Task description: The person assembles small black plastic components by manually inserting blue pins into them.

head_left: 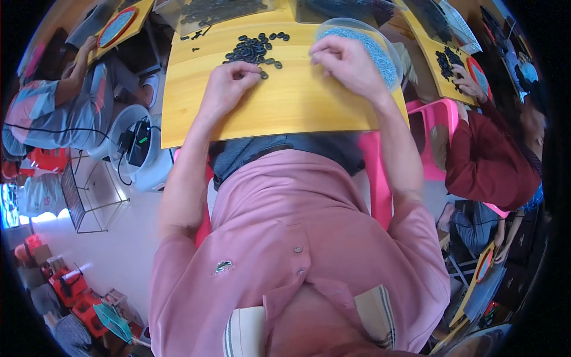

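Observation:
Small black oval pieces [253,50] lie in a loose pile on the yellow tabletop [285,110]. At the near edge of that pile is my left hand [228,88], its fingers closed in a pinch. A single black oval piece [264,75] lies just beside its fingertips; whatever is between them is hidden. My right hand [348,64] hovers over the table's right side with thumb and fingers pinched together. What it holds, if anything, is too small to make out. Behind and beside it is a clear round tray [392,56] full of small blue-grey metal parts [380,65].
Small black stick-shaped parts [196,35] lie at the table's far left. Two clear bins [223,16] [348,11] stand along the far edge. A white bucket [128,128] is left of the table. Co-workers sit at tables left and right; a pink chair [437,134] stands at right.

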Demonstrator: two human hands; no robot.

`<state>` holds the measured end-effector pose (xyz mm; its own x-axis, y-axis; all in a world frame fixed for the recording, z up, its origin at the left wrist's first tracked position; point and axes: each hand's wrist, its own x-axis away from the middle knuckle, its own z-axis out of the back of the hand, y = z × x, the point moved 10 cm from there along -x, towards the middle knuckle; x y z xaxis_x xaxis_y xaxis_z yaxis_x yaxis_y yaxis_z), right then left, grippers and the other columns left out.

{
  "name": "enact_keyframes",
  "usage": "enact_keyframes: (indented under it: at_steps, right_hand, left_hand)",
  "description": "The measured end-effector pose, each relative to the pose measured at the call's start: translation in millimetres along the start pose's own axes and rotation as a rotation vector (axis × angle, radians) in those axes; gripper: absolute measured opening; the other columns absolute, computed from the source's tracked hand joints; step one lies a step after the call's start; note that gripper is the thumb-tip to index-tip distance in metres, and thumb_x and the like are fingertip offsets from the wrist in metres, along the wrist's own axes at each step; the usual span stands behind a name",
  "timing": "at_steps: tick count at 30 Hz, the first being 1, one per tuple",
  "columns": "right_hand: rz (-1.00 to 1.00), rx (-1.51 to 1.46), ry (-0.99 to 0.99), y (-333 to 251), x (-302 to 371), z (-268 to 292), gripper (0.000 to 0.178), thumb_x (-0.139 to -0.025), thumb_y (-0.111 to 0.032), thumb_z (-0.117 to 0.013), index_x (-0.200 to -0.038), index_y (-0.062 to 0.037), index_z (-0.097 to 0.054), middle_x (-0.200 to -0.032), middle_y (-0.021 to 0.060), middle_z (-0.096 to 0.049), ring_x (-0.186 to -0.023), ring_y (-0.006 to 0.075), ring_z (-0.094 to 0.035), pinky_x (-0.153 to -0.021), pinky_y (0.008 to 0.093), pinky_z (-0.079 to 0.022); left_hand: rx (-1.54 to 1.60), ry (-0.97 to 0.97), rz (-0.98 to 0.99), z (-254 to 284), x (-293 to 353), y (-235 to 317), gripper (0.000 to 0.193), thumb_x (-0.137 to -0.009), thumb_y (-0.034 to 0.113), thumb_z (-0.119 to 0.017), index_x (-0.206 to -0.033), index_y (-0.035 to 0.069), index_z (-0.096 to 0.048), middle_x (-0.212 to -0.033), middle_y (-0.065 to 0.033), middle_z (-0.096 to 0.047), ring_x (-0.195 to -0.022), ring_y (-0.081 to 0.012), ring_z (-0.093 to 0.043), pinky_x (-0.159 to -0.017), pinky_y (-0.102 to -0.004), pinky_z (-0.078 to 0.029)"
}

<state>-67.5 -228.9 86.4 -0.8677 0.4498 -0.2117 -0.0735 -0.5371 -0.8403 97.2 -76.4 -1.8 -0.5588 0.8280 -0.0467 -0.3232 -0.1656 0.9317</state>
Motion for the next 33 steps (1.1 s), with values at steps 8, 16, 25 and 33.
enact_keyframes:
  at_steps: [8,16,25,33]
  right_hand:
    - [0.14,0.143,-0.236,4.7,-54.8,-101.5,0.017,-0.09,-0.016,-0.061,-0.098,-0.0024,-0.065,-0.086,0.0107,-0.068,-0.083,0.0204,-0.064,-0.076,0.0341,-0.05]
    - [0.18,0.235,-0.199,18.3,-63.5,-105.5,0.016,-0.089,-0.014,-0.061,-0.097,-0.0018,-0.065,-0.084,0.0103,-0.068,-0.078,0.0199,-0.064,-0.071,0.0344,-0.05]
    - [0.072,0.274,-0.323,22.0,-60.7,-110.5,0.019,-0.091,-0.019,-0.057,-0.097,-0.0027,-0.065,-0.078,0.0101,-0.066,-0.069,0.0195,-0.064,-0.065,0.0345,-0.05]
    - [-0.093,0.135,-0.343,20.5,-27.7,-89.1,0.02,-0.091,-0.02,-0.058,-0.097,-0.0011,-0.064,-0.075,0.0071,-0.064,-0.06,0.014,-0.062,-0.058,0.0314,-0.048]
  left_hand:
    - [-0.469,0.001,-0.296,-7.5,13.0,35.4,0.02,-0.082,0.017,-0.07,-0.094,0.002,-0.074,-0.089,-0.0162,-0.068,-0.082,-0.0316,-0.066,-0.076,-0.0406,-0.052]
    - [-0.424,0.077,-0.231,2.0,9.6,26.5,0.019,-0.081,0.02,-0.071,-0.09,0.003,-0.074,-0.086,-0.0172,-0.065,-0.083,-0.0337,-0.064,-0.076,-0.0435,-0.05]
    - [-0.563,0.087,-0.284,-5.3,16.3,41.8,0.022,-0.085,0.025,-0.068,-0.099,0.009,-0.073,-0.088,-0.0132,-0.063,-0.082,-0.0321,-0.064,-0.073,-0.0431,-0.051]
    - [-0.613,0.102,-0.301,-6.9,18.5,42.9,0.021,-0.088,0.026,-0.066,-0.1,0.009,-0.072,-0.088,-0.013,-0.062,-0.084,-0.033,-0.064,-0.072,-0.0432,-0.052]
